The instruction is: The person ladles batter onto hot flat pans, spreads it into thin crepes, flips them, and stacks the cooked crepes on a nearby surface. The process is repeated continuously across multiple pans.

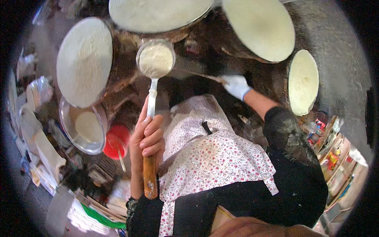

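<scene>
My left hand (pixel 149 132), bare, is closed round a ladle (pixel 153 93) with a metal shank and a wooden handle. Pale, thick batter (pixel 156 60) fills the ladle's bowl, which is held out in front of me. Farther right, my right hand (pixel 236 87) wears a white glove and grips a thin rod-like tool (pixel 201 74) pointing left; its far end is blurred. Round pale sheets of batter lie ahead in an arc: one at left (pixel 84 62), one at the far middle (pixel 160 15), one at far right (pixel 260 29) and a narrower-looking one at right (pixel 304 83).
At left stands a metal basin (pixel 103 130) with pale batter inside. A red bucket (pixel 122 134) with a light stick in it is beside the basin. Papers and bags clutter the left edge; boxes and packets (pixel 335 164) stand at right. A flowered apron (pixel 217 158) covers my lap.
</scene>
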